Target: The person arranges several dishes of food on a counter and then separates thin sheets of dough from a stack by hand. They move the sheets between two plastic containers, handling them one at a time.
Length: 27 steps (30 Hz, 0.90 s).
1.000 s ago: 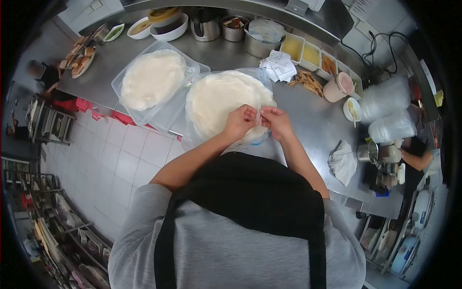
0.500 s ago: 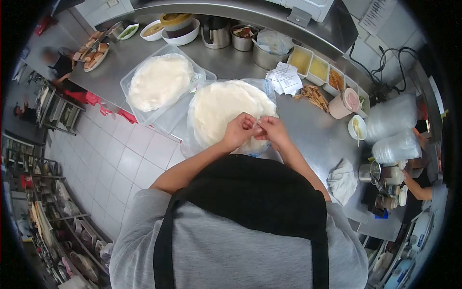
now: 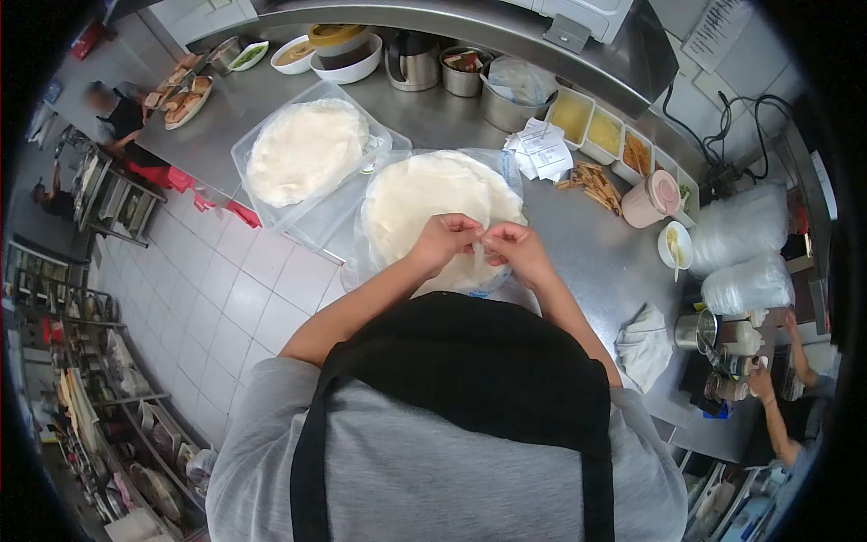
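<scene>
A large round pile of thin, pale dough sheets rests on clear plastic in front of me. Over its near right part, my left hand and my right hand are close together, both pinched at the fingertips. Between them is a thin, whitish, see-through bit, which looks like the edge of a dough sheet. Its full outline cannot be made out against the pile. A second round pile of pale sheets lies in a clear plastic tub to the left.
Paper slips, brown strips, a pink-filled jar and a small bowl stand to the right. A cloth lies nearer. Pots and bowls line the back. A co-worker's hand is at the far right.
My fingertips have moved slightly apart, and more of the thin whitish bit shows between them. At the far right, the co-worker's arms have shifted. The view has moved a little.
</scene>
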### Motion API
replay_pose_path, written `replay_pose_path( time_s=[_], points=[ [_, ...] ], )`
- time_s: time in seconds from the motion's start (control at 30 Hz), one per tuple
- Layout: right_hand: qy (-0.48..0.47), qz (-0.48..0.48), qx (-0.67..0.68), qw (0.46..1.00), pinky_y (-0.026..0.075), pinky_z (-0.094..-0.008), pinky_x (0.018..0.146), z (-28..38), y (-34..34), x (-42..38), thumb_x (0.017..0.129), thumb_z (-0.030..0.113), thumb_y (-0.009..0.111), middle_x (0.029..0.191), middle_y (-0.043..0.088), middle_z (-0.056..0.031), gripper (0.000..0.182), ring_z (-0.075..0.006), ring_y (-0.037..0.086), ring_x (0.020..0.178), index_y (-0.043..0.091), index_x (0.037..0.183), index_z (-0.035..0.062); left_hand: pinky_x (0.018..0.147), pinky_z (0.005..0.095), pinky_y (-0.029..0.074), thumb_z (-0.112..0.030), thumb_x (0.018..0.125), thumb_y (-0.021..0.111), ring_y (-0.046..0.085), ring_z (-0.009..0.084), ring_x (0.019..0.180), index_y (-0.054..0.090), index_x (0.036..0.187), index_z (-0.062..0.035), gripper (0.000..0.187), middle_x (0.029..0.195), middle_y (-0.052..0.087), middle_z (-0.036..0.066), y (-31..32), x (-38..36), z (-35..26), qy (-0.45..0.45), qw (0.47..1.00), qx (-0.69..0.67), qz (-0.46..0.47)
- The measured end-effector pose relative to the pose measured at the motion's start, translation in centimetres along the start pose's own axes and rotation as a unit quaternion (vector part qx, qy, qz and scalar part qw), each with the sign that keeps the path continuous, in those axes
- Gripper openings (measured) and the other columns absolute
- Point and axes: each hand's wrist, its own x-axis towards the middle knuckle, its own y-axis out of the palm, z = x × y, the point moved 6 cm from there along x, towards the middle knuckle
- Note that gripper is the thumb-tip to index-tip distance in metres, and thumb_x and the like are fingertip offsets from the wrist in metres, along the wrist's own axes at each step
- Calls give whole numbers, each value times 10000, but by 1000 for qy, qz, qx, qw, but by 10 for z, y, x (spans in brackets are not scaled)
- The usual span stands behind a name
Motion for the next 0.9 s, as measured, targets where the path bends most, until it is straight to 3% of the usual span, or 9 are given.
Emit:
replay_pose_path(
  time_s=[0.13,0.23,0.33,0.43,0.53,0.63,0.73,0.83,0.9],
  points=[
    [-11,5,-28,1000,484,-229,571,1,2,-1,827,157,629,775,595,-1,118,-92,568,684,615,887,57,691,254,479,-113,845,608,583,110,775,605,915,-22,115,831,617,32,-3,1,8,-15,999,-36,-2],
    [12,6,109,994,488,-235,562,-8,-3,1,823,163,632,775,581,-16,158,-97,557,664,599,930,51,672,240,462,-99,851,594,568,100,760,594,902,-28,88,819,604,20,-9,0,12,-19,996,-76,-48],
    [40,-51,126,990,496,-246,558,-13,-12,2,817,167,634,782,563,-25,220,-99,547,662,577,984,37,643,223,430,-89,859,578,536,83,729,584,889,-41,57,829,590,9,-14,0,11,-4,996,-42,-75],
    [-54,-115,-29,991,472,-247,525,24,7,-11,809,161,633,733,573,-15,191,-98,546,622,598,921,12,618,213,402,-89,867,564,505,72,701,567,899,-51,50,829,572,-5,2,-3,7,31,999,-32,-29],
    [-61,-112,-104,986,439,-253,498,11,-3,2,812,174,636,663,575,1,178,-93,536,561,614,825,-2,628,203,399,-83,876,547,500,68,697,542,919,-51,54,802,555,-15,-4,-1,12,32,997,-49,-46],
    [-81,-142,-76,984,418,-270,496,9,-5,4,812,161,631,618,591,-13,169,-82,535,539,620,777,-3,624,206,412,-82,865,548,503,65,700,526,944,-50,88,784,547,-9,-15,-7,5,24,996,-22,-83],
    [-90,-149,-283,943,435,-284,522,34,13,-9,815,140,604,657,624,-59,138,-97,560,566,633,853,10,612,214,431,-86,845,554,517,69,694,523,948,-52,113,762,540,-4,-1,-12,-22,77,989,41,-116],
    [-204,-154,-339,906,447,-303,538,31,13,-6,817,128,575,681,629,-113,137,-143,585,578,633,890,28,606,224,452,-91,827,557,534,84,686,528,971,-56,150,779,540,8,-9,-1,-32,79,966,237,-66],
    [-193,-215,-254,923,450,-314,544,23,-23,-6,820,136,572,679,615,-132,135,-182,588,578,630,888,35,611,226,459,-92,833,554,544,93,683,531,1006,-58,179,804,544,19,-45,4,-40,70,931,338,-117]
  ],
)
